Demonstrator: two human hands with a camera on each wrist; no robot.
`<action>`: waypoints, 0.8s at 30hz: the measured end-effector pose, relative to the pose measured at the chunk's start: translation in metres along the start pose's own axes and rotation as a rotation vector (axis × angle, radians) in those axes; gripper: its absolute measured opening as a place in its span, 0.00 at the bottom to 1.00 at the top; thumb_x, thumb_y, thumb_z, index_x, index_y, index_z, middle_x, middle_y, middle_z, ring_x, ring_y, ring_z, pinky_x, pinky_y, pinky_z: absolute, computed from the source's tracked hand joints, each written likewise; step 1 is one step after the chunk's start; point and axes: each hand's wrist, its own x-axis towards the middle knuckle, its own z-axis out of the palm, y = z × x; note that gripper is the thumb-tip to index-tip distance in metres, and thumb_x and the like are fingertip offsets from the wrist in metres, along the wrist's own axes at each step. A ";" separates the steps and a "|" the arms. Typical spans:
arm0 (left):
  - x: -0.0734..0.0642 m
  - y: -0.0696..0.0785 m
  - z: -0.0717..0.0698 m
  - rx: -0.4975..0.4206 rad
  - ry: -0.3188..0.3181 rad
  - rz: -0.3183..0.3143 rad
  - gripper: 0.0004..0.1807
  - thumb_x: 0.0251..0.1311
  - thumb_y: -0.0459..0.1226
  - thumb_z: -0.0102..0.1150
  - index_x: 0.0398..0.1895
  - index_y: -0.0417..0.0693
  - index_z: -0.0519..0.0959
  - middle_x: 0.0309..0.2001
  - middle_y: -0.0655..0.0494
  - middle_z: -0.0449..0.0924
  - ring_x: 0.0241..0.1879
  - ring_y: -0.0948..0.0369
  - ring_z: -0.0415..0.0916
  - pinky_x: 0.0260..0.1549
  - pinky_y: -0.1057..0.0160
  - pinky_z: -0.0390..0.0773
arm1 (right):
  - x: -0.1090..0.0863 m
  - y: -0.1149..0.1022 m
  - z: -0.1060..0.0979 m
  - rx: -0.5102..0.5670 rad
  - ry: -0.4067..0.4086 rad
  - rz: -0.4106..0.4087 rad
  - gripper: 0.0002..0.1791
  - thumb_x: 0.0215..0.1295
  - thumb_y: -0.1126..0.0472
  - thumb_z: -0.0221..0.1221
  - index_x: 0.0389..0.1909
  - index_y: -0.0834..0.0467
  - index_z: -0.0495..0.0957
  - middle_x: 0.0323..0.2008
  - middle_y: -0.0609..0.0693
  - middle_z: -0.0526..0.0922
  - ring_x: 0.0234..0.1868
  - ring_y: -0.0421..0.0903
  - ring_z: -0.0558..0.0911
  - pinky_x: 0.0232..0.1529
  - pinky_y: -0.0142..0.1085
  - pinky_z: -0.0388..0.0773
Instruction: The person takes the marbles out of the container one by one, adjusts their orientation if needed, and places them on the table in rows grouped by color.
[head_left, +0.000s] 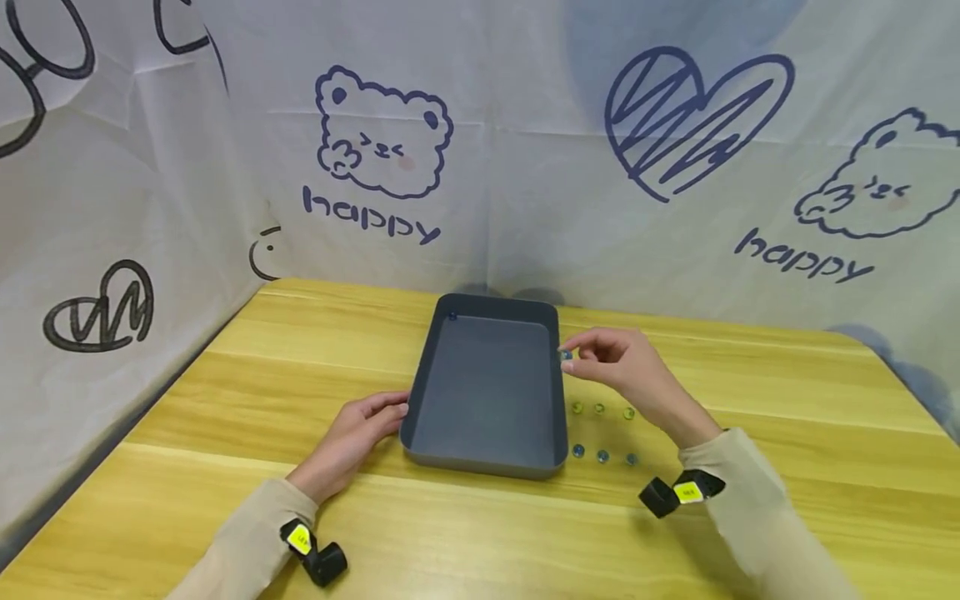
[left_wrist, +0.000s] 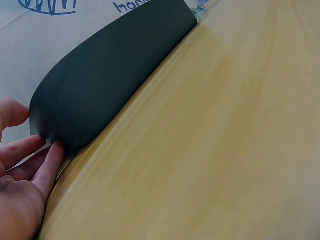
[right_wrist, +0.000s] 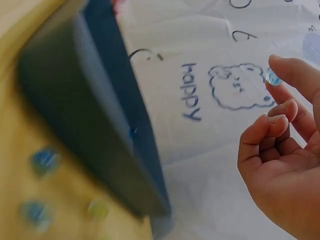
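My right hand [head_left: 626,362] pinches a clear blue glass marble [right_wrist: 273,76] between thumb and forefinger. It is just outside the right wall of a dark grey tray [head_left: 561,400], near rim height. The other fingers curl toward the palm. My left hand [head_left: 360,433] touches the tray's left side near the front corner, its fingers fairly straight against the wall. A dark blue marble [head_left: 453,317] lies inside the tray at the far left corner. Right of the tray, a row of yellow-green marbles [head_left: 599,409] lies on the table, with a row of blue marbles [head_left: 602,457] nearer me.
The tray sits on a wood-grain table [head_left: 480,542]. Behind and to the left hangs a pale cloth [head_left: 525,208] with bear and heart drawings. Each wrist wears a small black camera, such as the right one [head_left: 660,497].
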 end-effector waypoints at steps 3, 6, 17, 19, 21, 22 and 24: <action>0.000 0.000 -0.001 0.006 0.001 0.002 0.24 0.71 0.35 0.50 0.64 0.29 0.67 0.62 0.35 0.68 0.57 0.50 0.73 0.55 0.64 0.74 | -0.014 0.011 -0.008 -0.038 0.021 0.027 0.14 0.63 0.62 0.64 0.46 0.66 0.81 0.25 0.50 0.67 0.24 0.42 0.65 0.24 0.36 0.64; 0.000 -0.001 -0.001 0.013 0.001 0.005 0.24 0.71 0.36 0.50 0.65 0.29 0.67 0.62 0.35 0.69 0.57 0.50 0.73 0.55 0.64 0.74 | -0.024 0.018 -0.017 -0.048 0.041 0.042 0.15 0.63 0.62 0.64 0.47 0.66 0.81 0.25 0.50 0.67 0.24 0.43 0.64 0.23 0.38 0.64; -0.001 0.000 -0.003 0.012 -0.006 -0.003 0.25 0.71 0.36 0.49 0.65 0.29 0.66 0.63 0.34 0.67 0.57 0.51 0.73 0.54 0.66 0.74 | -0.034 0.021 -0.033 -0.098 0.050 0.070 0.17 0.65 0.59 0.63 0.49 0.66 0.80 0.28 0.51 0.71 0.28 0.48 0.68 0.28 0.36 0.70; -0.001 0.000 -0.003 0.016 0.000 -0.008 0.24 0.71 0.36 0.50 0.65 0.30 0.67 0.63 0.35 0.68 0.57 0.51 0.73 0.54 0.65 0.74 | -0.035 0.020 -0.036 -0.105 0.066 0.074 0.16 0.65 0.59 0.63 0.49 0.65 0.80 0.29 0.52 0.73 0.28 0.47 0.69 0.29 0.35 0.71; -0.001 0.000 -0.003 0.018 -0.002 -0.008 0.25 0.71 0.37 0.50 0.65 0.30 0.67 0.63 0.35 0.68 0.57 0.51 0.73 0.55 0.64 0.74 | -0.037 0.021 -0.040 -0.107 0.086 0.071 0.15 0.66 0.58 0.62 0.48 0.64 0.81 0.30 0.52 0.74 0.29 0.47 0.70 0.30 0.34 0.72; -0.001 -0.001 -0.003 0.019 -0.003 -0.008 0.25 0.71 0.37 0.50 0.65 0.30 0.67 0.63 0.36 0.68 0.57 0.50 0.73 0.55 0.64 0.74 | -0.039 0.023 -0.042 -0.103 0.093 0.070 0.14 0.66 0.58 0.62 0.47 0.63 0.81 0.31 0.52 0.76 0.30 0.47 0.71 0.32 0.34 0.74; -0.001 -0.001 -0.002 0.019 -0.005 -0.009 0.25 0.71 0.37 0.51 0.65 0.30 0.67 0.63 0.36 0.68 0.57 0.50 0.72 0.55 0.64 0.74 | -0.041 0.027 -0.046 -0.100 0.107 0.061 0.11 0.66 0.59 0.62 0.45 0.60 0.82 0.31 0.51 0.77 0.31 0.46 0.71 0.34 0.34 0.76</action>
